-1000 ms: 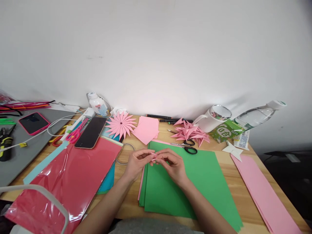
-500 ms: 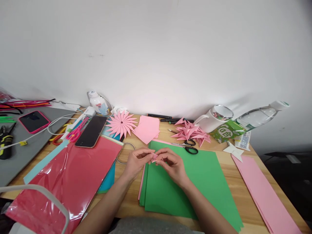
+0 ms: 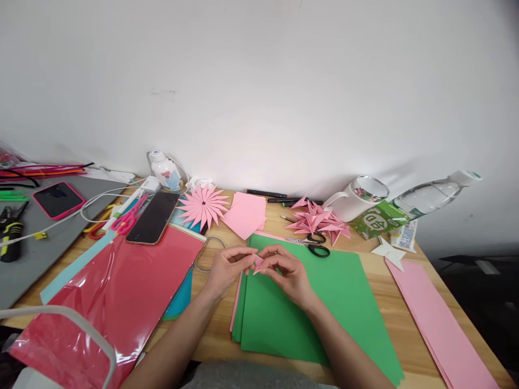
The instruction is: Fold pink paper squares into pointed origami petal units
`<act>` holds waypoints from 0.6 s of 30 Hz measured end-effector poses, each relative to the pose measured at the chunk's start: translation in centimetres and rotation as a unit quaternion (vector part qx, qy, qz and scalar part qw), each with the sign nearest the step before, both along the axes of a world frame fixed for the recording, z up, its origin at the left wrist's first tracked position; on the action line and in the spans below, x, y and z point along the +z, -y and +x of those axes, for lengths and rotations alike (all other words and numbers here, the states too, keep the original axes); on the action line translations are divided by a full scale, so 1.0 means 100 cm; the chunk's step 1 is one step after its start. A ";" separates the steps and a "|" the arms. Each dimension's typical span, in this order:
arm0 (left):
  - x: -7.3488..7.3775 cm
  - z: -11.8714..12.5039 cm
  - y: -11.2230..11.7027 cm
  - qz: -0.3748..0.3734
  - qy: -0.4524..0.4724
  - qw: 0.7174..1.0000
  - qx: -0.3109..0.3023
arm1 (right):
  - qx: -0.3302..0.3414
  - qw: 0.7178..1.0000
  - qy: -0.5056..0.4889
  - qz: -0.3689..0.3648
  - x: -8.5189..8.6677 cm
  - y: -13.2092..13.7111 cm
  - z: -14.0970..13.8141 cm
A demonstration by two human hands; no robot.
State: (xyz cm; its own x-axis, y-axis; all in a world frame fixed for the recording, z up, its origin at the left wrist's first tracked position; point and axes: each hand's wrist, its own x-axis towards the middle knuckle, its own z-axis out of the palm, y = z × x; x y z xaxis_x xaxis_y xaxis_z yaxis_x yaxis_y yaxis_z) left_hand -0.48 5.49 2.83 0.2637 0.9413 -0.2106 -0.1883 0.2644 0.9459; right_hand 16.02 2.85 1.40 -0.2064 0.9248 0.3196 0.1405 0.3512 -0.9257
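Note:
Between my fingertips is a small folded piece of pink paper, held above the left part of a stack of green paper. My left hand pinches its left side between thumb and forefinger. From the other side my right hand grips it with thumb and fingers, which cover part of the folds. Just beyond my hands lie loose pink paper sheets. A pink folded-paper pinwheel rests to their left, and a heap of pink folded-paper points to their right.
Black-handled scissors lie on the green stack's far edge. A white mug and a tilted water bottle stand at the back right. Pink strips lie at right. At left are a phone and a red plastic-wrapped pack.
The pink paper has turned slightly between my fingers, and more of its folded face and a lower point now show. Both hands stay in nearly the same place.

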 end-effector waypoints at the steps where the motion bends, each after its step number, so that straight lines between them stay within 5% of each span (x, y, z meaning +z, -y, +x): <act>1: 0.000 0.000 0.000 -0.007 0.004 1.000 -0.002 | -0.002 1.000 0.005 0.005 0.000 0.000 0.000; 18: 0.002 0.002 0.000 -0.025 0.016 0.999 0.022 | -0.001 0.999 0.014 0.042 -0.001 0.002 -0.004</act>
State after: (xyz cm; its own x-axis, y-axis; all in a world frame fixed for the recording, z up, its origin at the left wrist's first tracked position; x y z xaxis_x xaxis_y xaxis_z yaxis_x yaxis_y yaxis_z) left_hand -0.30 5.47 3.00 0.2293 0.9409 -0.2494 -0.2315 0.3016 0.9249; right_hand 15.62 2.66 1.28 -0.2143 0.8957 0.3896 0.1676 0.4267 -0.8887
